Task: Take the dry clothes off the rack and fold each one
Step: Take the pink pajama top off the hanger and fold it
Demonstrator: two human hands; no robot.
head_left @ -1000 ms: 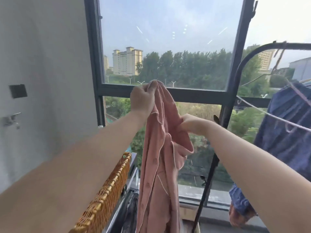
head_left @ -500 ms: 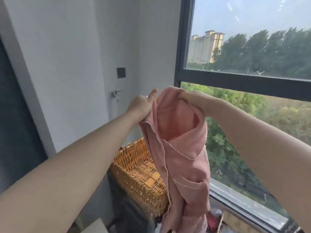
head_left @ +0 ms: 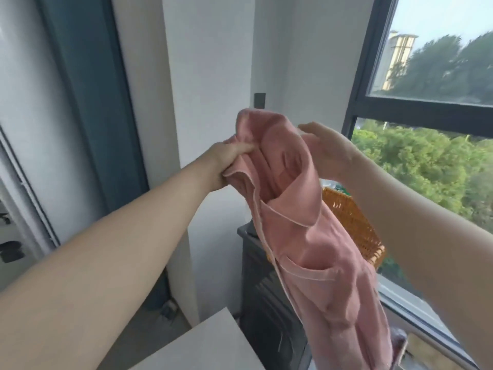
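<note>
White wall [head_left: 213, 62] w/ a dark-framed window [head_left: 421, 110] on the R fills the bkgd. Both bare forearms reach fwd & up, L from the lower-left corner, R from the lower-right, converging mid-frame. A pink pyjama shirt [head_left: 306, 236] hangs in the air btwn them, in front of the wall. Its long axis runs from the bunched top at centre down toward the bottom R. Collar end is up, hem out of frame, and the piped lapel & chest pocket face the camera. Behind it a dark grey appliance [head_left: 266, 303] stands below the window, w/ a wicker basket [head_left: 352, 225] at its top, partly hidden by the shirt. The corner of a white worktop [head_left: 202, 343] shows at bottom centre. L hand [head_left: 229, 161]: grip tight, fingers curled, pinching a bunch of fabric at the shirt's upper L edge. R hand [head_left: 328, 150]: grip wide, fingers straight & pointing L, palm toward the shirt's upper R side; can't tell if it touches cloth. A small black wall plate [head_left: 259, 100] sits just above the shirt's top.
</note>
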